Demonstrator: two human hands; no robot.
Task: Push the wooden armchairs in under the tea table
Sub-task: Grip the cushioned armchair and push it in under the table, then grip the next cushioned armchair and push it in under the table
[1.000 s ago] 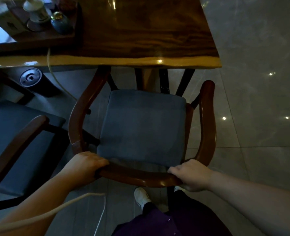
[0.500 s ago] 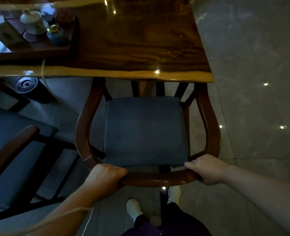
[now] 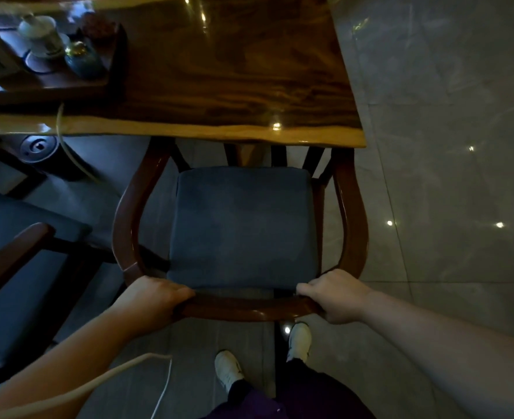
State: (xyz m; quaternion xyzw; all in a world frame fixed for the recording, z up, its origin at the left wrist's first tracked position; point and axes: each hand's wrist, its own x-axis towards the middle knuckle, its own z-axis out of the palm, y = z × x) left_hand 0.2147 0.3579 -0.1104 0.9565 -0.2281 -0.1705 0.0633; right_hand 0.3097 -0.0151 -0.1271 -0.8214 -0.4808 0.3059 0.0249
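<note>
Gripping one armchair's (image 3: 240, 225) back rail, your left hand (image 3: 150, 303) and right hand (image 3: 337, 300) are clenched; its arm tips meet the surface (image 3: 219, 86) edge, a second armchair (image 3: 17, 267) left.

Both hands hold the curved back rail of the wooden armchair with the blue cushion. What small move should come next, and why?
Probably one more short, straight push forward. The left hand and right hand grip the wooden armchair by its back rail, and only its arm tips reach under the yellow edge of the dark wooden tea table; the blue seat cushion lies wholly outside.
</note>
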